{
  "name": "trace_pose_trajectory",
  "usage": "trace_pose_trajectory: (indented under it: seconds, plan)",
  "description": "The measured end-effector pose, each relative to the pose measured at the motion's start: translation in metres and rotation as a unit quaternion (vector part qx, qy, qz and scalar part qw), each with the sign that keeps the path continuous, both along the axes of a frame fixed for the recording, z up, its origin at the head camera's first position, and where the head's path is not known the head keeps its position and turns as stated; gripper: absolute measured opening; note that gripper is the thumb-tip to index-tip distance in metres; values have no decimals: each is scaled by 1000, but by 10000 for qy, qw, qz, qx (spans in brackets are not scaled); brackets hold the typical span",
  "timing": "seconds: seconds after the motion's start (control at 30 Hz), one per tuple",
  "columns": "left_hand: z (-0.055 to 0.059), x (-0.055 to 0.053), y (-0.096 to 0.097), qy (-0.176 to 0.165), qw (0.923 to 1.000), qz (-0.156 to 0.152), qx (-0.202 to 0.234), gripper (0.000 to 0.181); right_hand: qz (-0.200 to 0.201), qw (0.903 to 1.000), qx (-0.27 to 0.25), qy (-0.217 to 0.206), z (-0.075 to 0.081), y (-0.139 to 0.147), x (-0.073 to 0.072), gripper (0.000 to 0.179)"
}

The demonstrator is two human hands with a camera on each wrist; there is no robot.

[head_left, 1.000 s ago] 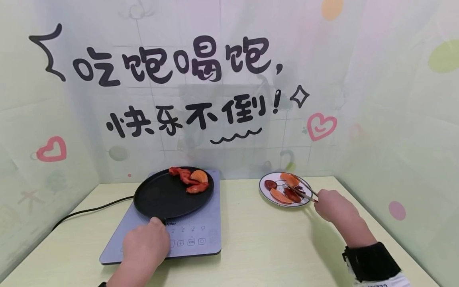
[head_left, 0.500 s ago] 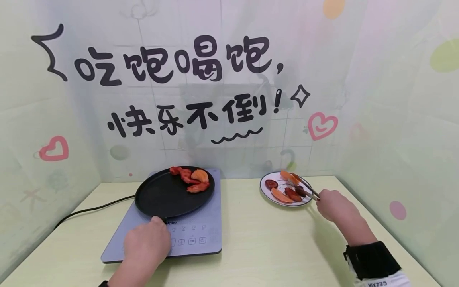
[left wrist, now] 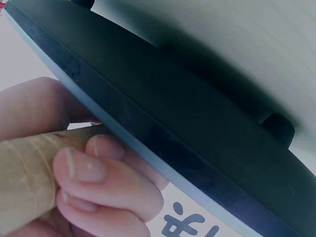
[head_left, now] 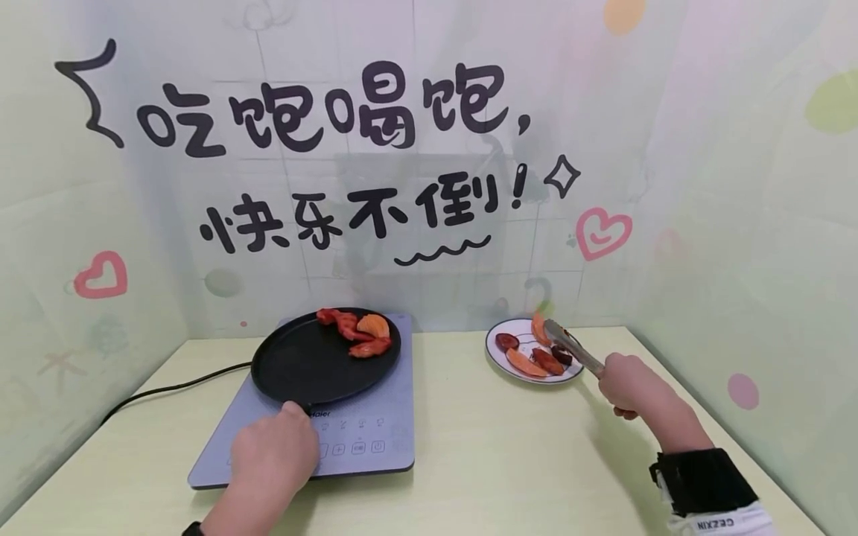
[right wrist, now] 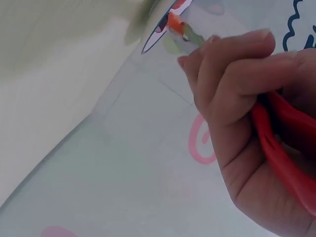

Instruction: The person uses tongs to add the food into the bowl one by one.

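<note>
My left hand (head_left: 275,447) grips the handle (left wrist: 24,173) of a black round frying pan (head_left: 302,365), fingers curled round it in the left wrist view. Two red chicken-wing-like pieces (head_left: 342,323) and a ridged orange piece (head_left: 373,325) lie at the pan's far right. My right hand (head_left: 633,387) holds metal tongs (head_left: 578,351) with red handles (right wrist: 281,153). Their tips meet an orange slice (head_left: 538,328), which stands on edge at the back of a white plate (head_left: 494,362). Also on that plate are another orange slice (head_left: 525,363), a brown wing piece (head_left: 547,361) and dark round pieces (head_left: 506,342).
Beneath the pan is a grey-blue induction cooker (head_left: 369,463), its black cord (head_left: 174,388) running off left. The pale wood tabletop (head_left: 482,447) spans between cooker and plate. Printed cloth walls (head_left: 415,290) enclose the back and both sides.
My right hand has turned the tongs, so their two arms now overlap in the head view. The orange slice at their tips has tipped up on edge. My left hand keeps its hold on the pan.
</note>
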State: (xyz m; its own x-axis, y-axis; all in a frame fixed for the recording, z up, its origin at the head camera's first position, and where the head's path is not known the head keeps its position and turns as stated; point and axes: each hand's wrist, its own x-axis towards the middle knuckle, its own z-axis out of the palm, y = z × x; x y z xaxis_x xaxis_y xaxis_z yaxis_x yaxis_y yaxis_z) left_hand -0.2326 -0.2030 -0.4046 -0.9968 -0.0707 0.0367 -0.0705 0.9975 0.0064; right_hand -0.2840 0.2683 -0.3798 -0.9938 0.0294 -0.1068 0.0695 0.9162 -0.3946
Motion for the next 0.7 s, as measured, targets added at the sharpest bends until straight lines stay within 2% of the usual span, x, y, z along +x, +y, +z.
trace_pose_trajectory:
  seconds: [0.13, 0.33, 0.43, 0.6, 0.7]
  plan:
    - [2, -1, 1, -76, 9998, -24, -164, 26, -6, 9994, -329, -83, 3, 4, 0, 31]
    - [1, 1, 0, -49, 9999, 13, -96, 26, 145, 9995, -252, 106, 2, 2, 0, 30]
    - [2, 1, 2, 2, 10000, 30, -52, 27, 189, 9995, -35, 241, 2, -1, -1, 28]
    - [1, 2, 1, 45, 10000, 25, -73, 26, 366, 9947, 782, 556, 1, -6, -2, 25]
    - [1, 3, 1, 100, 9999, 20, -93, 25, 329, 9940, 881, 552, 2, -10, -1, 23]
